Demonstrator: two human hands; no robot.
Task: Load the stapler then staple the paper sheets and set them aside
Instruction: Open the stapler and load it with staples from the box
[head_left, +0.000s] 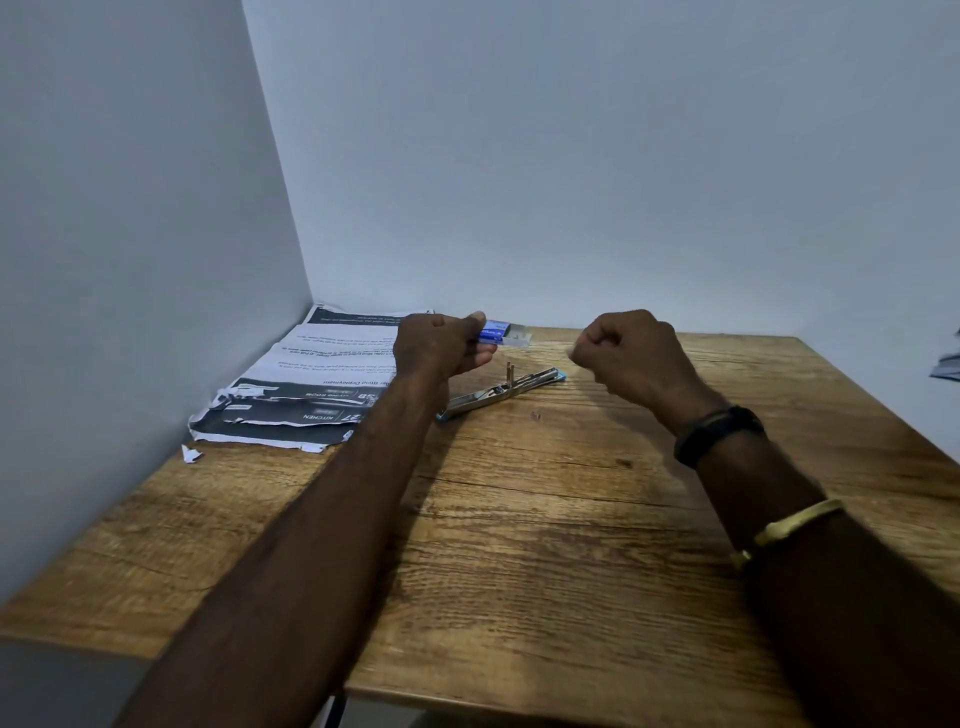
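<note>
My left hand (441, 345) holds a small blue staple box (493, 331) above the table, its white inner tray (519, 339) slid partly out to the right. My right hand (631, 356) hovers to the right of the box with its fingers curled shut; whether it pinches staples I cannot tell. Below and between the hands the stapler (501, 393) lies flat and opened out on the wooden table (545, 519), its metal channel facing up. Printed paper sheets (306, 384) with torn edges lie at the back left against the wall.
A tiny loose staple piece (536, 414) lies on the wood near the stapler. A torn paper scrap (191, 453) sits by the left wall. White walls close the corner at left and back. The table's front edge is near me.
</note>
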